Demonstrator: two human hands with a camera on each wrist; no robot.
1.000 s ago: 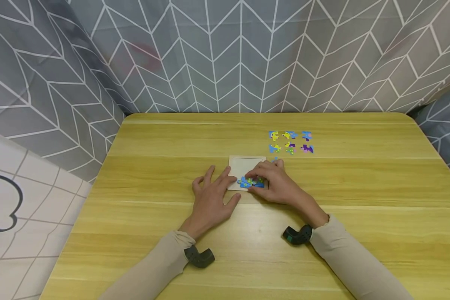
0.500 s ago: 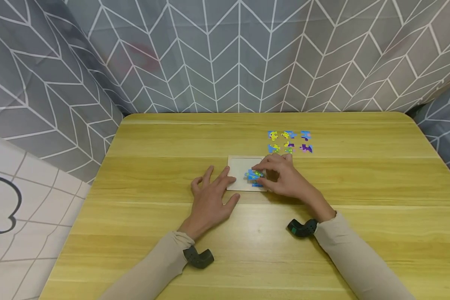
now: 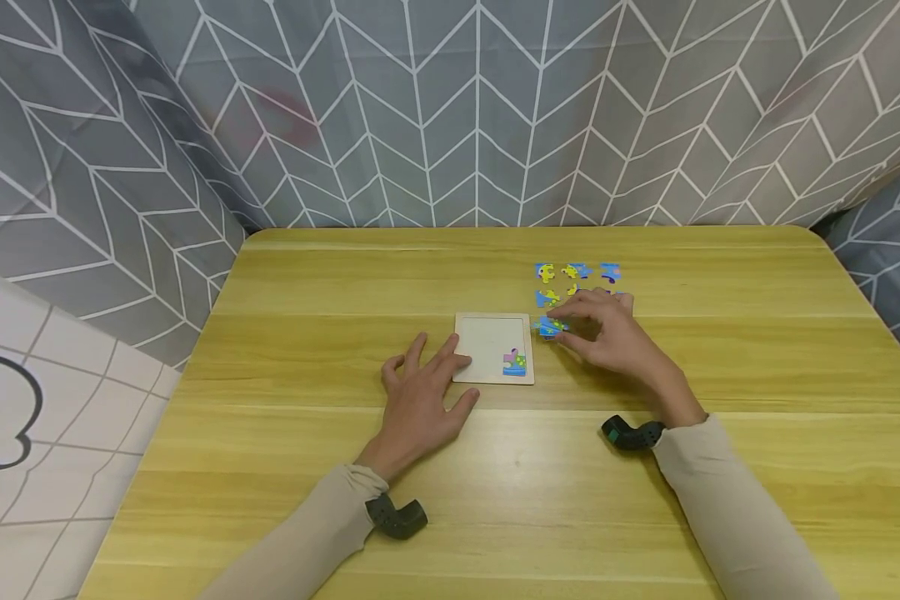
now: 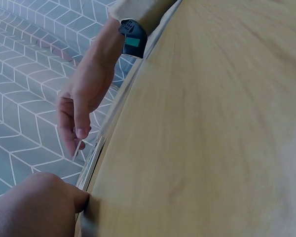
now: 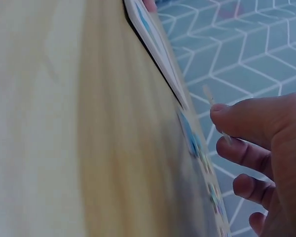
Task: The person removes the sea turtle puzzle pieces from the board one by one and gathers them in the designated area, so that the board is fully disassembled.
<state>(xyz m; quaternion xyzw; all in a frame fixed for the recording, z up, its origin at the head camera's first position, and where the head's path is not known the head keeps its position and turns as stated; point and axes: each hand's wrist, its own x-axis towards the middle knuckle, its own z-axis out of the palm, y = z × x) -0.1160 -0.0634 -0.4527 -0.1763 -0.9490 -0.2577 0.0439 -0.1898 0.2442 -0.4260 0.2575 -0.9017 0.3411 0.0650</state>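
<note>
A pale wooden puzzle tray [image 3: 483, 333] lies on the table, with one blue, green and purple jigsaw piece [image 3: 514, 364] in its near right corner. My left hand [image 3: 423, 400] rests with spread, fairly straight fingers at the tray's left edge, holding nothing. Just past the tray's right edge, my right hand [image 3: 607, 333] pinches a blue puzzle piece [image 3: 549, 327] with green and yellow marks between thumb and fingertips. The right wrist view shows this pinched piece [image 5: 207, 94] edge-on, raised above the table.
Behind my right hand, several loose puzzle pieces lie in rows, among them a yellow and blue one [image 3: 545, 272] and a blue one [image 3: 610, 272]. My right hand covers part of the nearer row. A patterned grey curtain [image 3: 450, 117] hangs behind the table's far edge.
My right hand has lifted the blue piece out of the tray and carried it right, past the tray's edge. The corner piece is now uncovered. My left hand has stayed in place.
</note>
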